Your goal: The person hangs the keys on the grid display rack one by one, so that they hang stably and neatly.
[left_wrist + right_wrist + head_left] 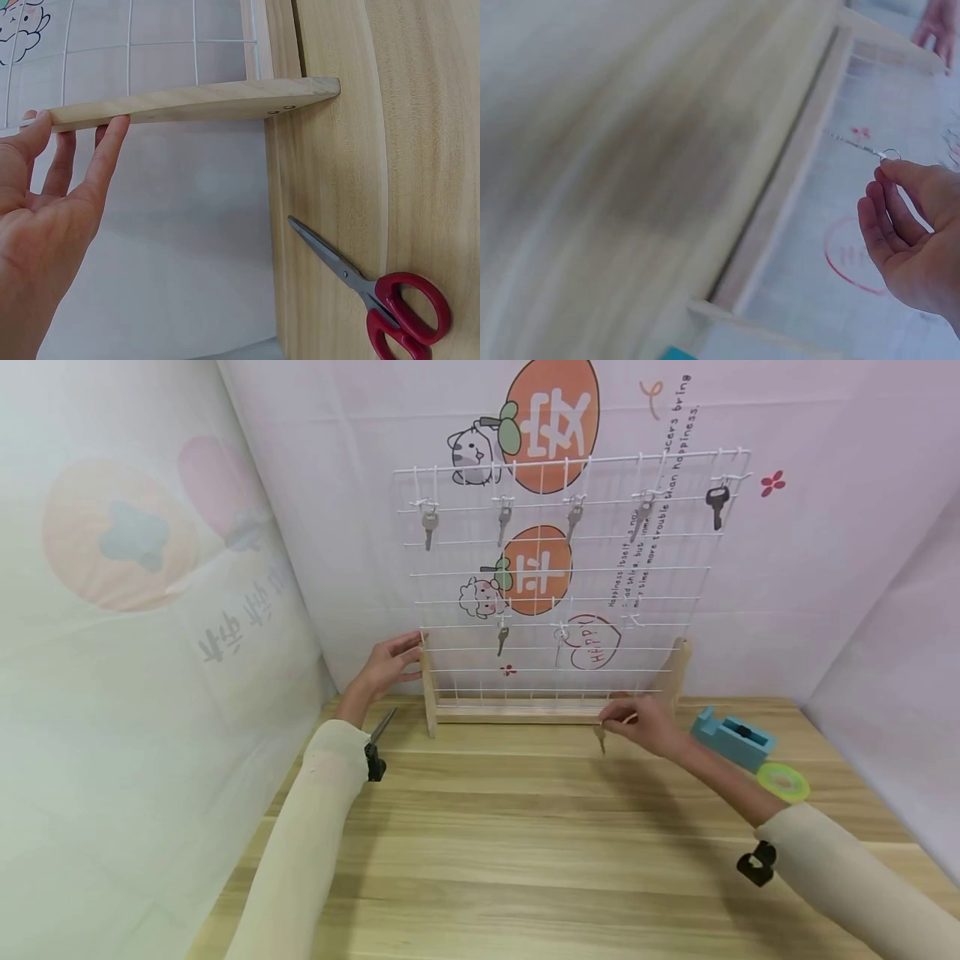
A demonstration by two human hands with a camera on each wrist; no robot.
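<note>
A small silver key on a ring hangs from the thumb and fingers of my right hand, low in front of the rack. In the right wrist view, the fingertips pinch the key's ring. My left hand holds the upper end of the rack's left wooden post, thumb and fingers about its edge. The white wire rack stands upright on a wooden base. Several keys hang along its upper row, among them a dark key. Lower down hang another key and a pale key.
A bare white hook sits on the lower row, right of the pale key. Scissors with red handles lie left of the rack. On the right are a blue tape dispenser and a yellow-green tape roll. Printed cloth encloses the table.
</note>
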